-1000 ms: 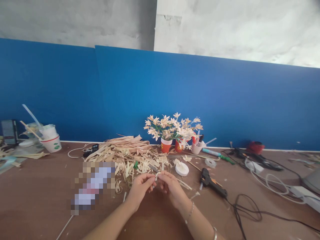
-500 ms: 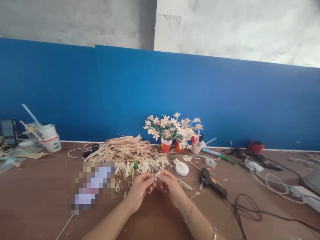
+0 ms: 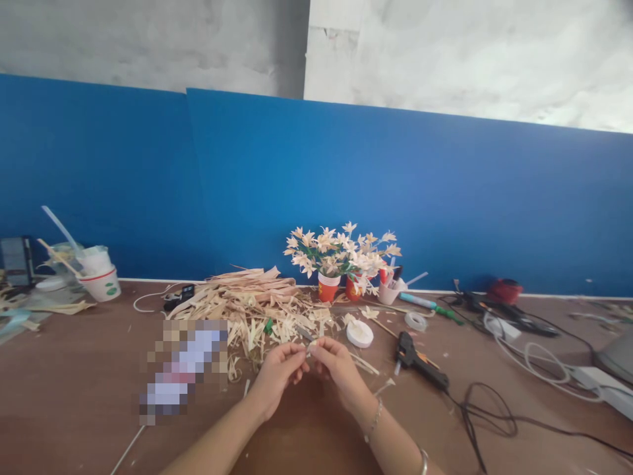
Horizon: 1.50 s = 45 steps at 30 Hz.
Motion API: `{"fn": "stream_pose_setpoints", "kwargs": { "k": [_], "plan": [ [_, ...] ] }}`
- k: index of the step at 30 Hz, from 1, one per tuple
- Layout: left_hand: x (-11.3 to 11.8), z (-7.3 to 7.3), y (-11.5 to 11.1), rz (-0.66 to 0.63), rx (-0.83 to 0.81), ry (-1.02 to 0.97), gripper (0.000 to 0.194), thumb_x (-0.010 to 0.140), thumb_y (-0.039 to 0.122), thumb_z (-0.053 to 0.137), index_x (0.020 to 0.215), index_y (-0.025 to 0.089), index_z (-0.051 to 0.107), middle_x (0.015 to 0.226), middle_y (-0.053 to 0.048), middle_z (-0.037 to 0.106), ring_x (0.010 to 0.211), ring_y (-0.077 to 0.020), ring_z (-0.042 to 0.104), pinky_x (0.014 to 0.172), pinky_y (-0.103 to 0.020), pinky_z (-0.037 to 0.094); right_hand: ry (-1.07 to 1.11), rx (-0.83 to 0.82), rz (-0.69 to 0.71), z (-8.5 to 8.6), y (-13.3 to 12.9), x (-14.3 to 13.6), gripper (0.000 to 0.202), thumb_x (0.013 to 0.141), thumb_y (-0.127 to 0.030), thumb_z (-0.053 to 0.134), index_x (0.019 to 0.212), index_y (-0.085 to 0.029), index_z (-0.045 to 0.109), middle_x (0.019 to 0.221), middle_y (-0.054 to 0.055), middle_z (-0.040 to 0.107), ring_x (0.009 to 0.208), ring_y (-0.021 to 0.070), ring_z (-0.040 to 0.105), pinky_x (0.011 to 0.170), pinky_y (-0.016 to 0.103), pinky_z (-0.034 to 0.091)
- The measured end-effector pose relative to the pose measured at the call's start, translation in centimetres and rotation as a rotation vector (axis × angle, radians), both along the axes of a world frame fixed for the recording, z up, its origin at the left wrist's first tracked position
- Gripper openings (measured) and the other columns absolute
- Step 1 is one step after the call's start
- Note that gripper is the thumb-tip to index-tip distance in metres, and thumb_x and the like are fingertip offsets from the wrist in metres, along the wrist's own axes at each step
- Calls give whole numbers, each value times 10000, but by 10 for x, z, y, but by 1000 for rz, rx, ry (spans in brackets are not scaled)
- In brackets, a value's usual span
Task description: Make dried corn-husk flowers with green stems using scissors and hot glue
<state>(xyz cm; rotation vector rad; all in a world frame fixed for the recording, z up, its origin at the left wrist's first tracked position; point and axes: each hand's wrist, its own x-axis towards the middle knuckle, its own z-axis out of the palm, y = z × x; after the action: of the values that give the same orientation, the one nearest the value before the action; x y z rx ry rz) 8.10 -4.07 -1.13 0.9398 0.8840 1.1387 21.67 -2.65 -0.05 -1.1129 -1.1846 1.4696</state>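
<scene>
1. Pale strip (image 3: 312, 344): held up between my left hand (image 3: 277, 377) and right hand (image 3: 342, 371), over the middle of the table (image 3: 79, 382). Tiny and half covered by fingers, so "strip" is my best read.
2. Hands: both closed in a thumb-and-finger pinch on it, left from one side, right from the other. Fingertips nearly meet.
3. Step in hand, my call: fine two-handed fingertip work on that one piece.
4. Next move calls for, I'd say: light pressure, both pinches moving together. Piece looks thin enough to crease or tear.
5. Room: grey wall (image 3: 138, 46) across the top, blue partition (image 3: 297, 185) in front of it, running full width behind the table.
6. Surface: brown, littered with scraps. Biggest load is the heap of dry husk strips (image 3: 247, 297), beyond my hands and mostly to the left.
7. Back edge: pale flowers (image 3: 326, 244) on green stems, upright in red cups (image 3: 329, 290). White cup (image 3: 388, 294) with tools just right of them.
8. Right: black glue gun (image 3: 424, 366) lying down, apart from my right hand, cable (image 3: 524, 419) trailing off right.
9. Smallest: white round lid (image 3: 360, 335) just beyond my right hand, tape roll (image 3: 416, 322) near the gun.
</scene>
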Motion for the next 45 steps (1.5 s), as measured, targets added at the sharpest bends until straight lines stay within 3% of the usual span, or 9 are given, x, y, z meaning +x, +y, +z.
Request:
{"fn": "stream_pose_setpoints", "kwargs": {
  "k": [7,11,14,18,21,24,30,39,45],
  "plan": [
    [0,2,-1,-4,-4,12,198,682,310,643,742,135,575,555,10,584,448,-57,427,452,-185,275,3,9,8,-3,0,-2,325,616,-451,656,629,-160,513,405,-72,447,352,35,315,370,172,171],
    [0,5,-1,19,-11,9,196,680,315,642,734,138,576,564,14,582,449,-53,423,460,-183,275,-165,53,29,8,6,14,285,647,-436,608,617,-162,536,476,-42,508,371,51,371,382,182,227],
    [-1,6,0,46,-35,2,206,651,314,661,726,141,578,569,15,581,447,-50,418,464,-183,282,-469,120,6,26,12,56,204,640,-371,596,656,-169,575,548,-12,576,408,89,443,424,211,301],
    [-2,7,1,64,-41,-4,229,628,331,669,711,139,576,559,15,574,448,-51,412,462,-183,286,-1146,70,-176,39,14,136,141,665,-250,504,596,-175,601,540,42,592,534,186,557,523,272,361],
    [-2,5,2,64,-41,8,229,634,336,663,724,144,576,563,16,577,452,-53,416,461,-180,285,-1565,-29,-371,30,8,175,234,649,-201,504,841,-162,633,855,150,627,828,295,585,655,352,393],
    [-3,3,3,63,-36,25,237,638,350,659,730,147,577,566,19,576,452,-54,421,461,-180,288,-1711,-62,-381,10,4,186,353,666,-136,469,1004,-142,569,994,182,578,982,328,529,729,394,387],
    [-3,5,3,90,-22,14,263,606,356,676,713,139,572,553,19,579,438,-55,410,449,-179,273,-1671,18,-290,-11,8,189,356,685,-130,458,1035,-132,521,956,164,570,937,294,553,709,341,386],
    [-2,8,3,142,-29,27,269,597,375,675,690,145,573,537,24,566,432,-57,405,450,-185,269,-1277,85,-556,19,6,192,269,699,-299,482,913,-191,605,778,108,656,770,295,605,584,303,397],
    [-1,5,4,160,-12,72,279,609,395,662,696,148,566,533,27,558,423,-56,390,440,-185,254,-753,467,-68,44,-12,109,98,676,-272,563,671,-189,614,564,3,571,532,162,484,478,252,360]
  ]
}}
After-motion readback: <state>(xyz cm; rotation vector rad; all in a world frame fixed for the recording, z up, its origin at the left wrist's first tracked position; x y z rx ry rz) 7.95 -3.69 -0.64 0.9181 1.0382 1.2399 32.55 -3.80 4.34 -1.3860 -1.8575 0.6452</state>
